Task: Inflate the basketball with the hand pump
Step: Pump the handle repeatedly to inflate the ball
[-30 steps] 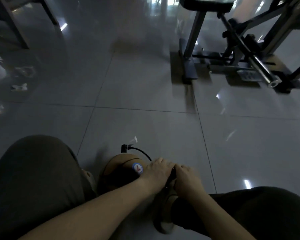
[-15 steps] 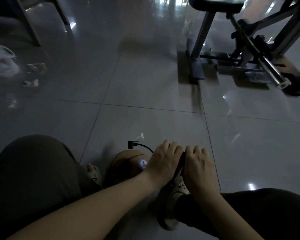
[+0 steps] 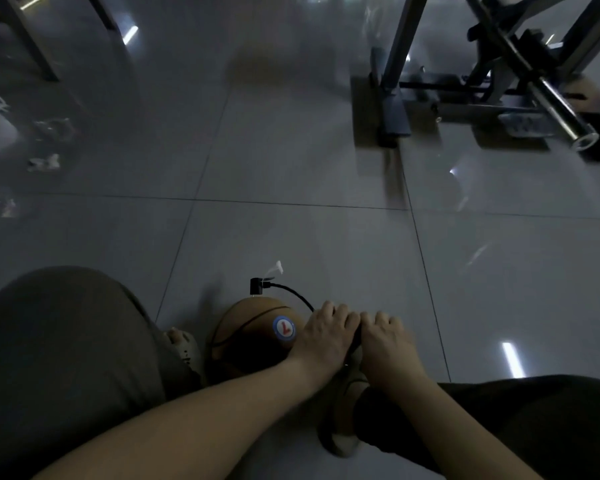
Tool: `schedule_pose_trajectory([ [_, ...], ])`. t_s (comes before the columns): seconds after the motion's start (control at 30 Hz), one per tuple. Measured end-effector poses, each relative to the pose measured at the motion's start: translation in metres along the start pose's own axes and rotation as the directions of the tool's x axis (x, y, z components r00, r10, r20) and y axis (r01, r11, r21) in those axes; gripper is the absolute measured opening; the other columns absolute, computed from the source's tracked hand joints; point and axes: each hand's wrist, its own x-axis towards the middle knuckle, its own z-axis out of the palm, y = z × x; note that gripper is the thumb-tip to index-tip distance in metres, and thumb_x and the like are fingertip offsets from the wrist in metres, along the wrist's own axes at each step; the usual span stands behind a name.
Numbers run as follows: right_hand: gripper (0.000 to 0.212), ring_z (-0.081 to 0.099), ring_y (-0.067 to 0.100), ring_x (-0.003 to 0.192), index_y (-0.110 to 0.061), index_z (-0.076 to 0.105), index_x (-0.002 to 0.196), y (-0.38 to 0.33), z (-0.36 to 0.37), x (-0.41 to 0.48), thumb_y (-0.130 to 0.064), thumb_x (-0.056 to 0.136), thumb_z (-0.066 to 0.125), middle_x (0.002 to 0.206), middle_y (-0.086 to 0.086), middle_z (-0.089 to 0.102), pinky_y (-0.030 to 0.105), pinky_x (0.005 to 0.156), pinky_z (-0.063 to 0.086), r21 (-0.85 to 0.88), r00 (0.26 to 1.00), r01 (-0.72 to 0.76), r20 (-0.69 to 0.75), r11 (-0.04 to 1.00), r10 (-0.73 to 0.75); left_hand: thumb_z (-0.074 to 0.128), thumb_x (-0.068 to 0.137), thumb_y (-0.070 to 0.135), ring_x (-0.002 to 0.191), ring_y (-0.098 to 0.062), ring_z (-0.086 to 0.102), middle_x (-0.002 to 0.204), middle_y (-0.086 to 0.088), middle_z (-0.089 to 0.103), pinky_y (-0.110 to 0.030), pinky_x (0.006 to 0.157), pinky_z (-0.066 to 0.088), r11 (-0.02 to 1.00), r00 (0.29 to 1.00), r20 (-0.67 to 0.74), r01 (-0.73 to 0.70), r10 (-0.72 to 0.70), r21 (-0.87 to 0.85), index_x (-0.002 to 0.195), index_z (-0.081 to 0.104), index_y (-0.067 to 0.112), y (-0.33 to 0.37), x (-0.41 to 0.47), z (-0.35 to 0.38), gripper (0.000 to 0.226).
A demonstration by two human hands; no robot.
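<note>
Head view: left hand (image 3: 326,336) and right hand (image 3: 383,341) both curl around the stiff pump handle (image 3: 356,339), the sensible hold, beside the light, probably still-soft basketball (image 3: 253,327).

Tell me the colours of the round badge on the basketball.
The badge has a blue ring, white centre and red mark, seen in the head view.

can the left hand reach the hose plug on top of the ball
Probably yes: the plug sits just past the left hand, nothing between them, though that hand grips the pump handle and must let go first.
</note>
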Motion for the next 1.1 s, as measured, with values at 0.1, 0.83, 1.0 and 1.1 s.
schedule_pose_trajectory([
  [0.1,0.026,0.044,0.020,0.093,-0.020,0.046,0.113,-0.002,-0.004,-0.002,-0.017,0.088,0.052,0.110,0.002,0.051,0.028,0.078,0.038,0.029,0.999,-0.005,0.038,1.000,0.004,0.045,0.096,0.017,0.102,-0.026,0.044,0.119,-0.010,0.049,-0.036,0.086,0.042,0.999,0.998,0.058,0.008,-0.007,-0.033,0.125,0.045,0.013,0.002,-0.001,-0.014,0.030],
  [0.83,0.005,0.040,0.016,0.077,-0.023,0.043,0.093,-0.017,-0.030,-0.020,-0.021,0.095,0.047,0.088,-0.001,0.047,0.028,0.067,0.042,-0.004,0.959,-0.152,-0.243,0.988,0.146,0.035,0.089,0.022,0.085,-0.023,0.043,0.098,-0.007,0.051,-0.036,0.072,0.046,0.998,0.977,-0.214,-0.010,-0.004,-0.065,0.103,0.048,0.015,0.004,-0.003,-0.025,0.020],
  [1.0,0.011,0.037,0.017,0.081,-0.024,0.038,0.093,-0.011,-0.003,-0.008,-0.019,0.094,0.047,0.092,0.000,0.042,0.028,0.066,0.034,0.016,0.989,-0.095,-0.112,0.995,0.096,0.035,0.089,0.020,0.086,-0.023,0.042,0.102,-0.007,0.050,-0.033,0.074,0.043,1.000,0.993,-0.118,-0.004,0.002,-0.016,0.107,0.046,0.016,-0.001,-0.002,0.002,0.022],
  [1.1,0.009,0.039,0.017,0.086,-0.021,0.042,0.101,-0.008,-0.001,-0.006,-0.020,0.094,0.048,0.098,0.001,0.045,0.027,0.072,0.040,0.021,0.994,-0.087,-0.063,0.996,0.088,0.031,0.089,0.022,0.088,-0.023,0.043,0.105,-0.009,0.050,-0.033,0.075,0.043,1.000,0.998,-0.067,-0.005,0.003,-0.018,0.110,0.045,0.015,-0.002,-0.001,0.004,0.026],
])
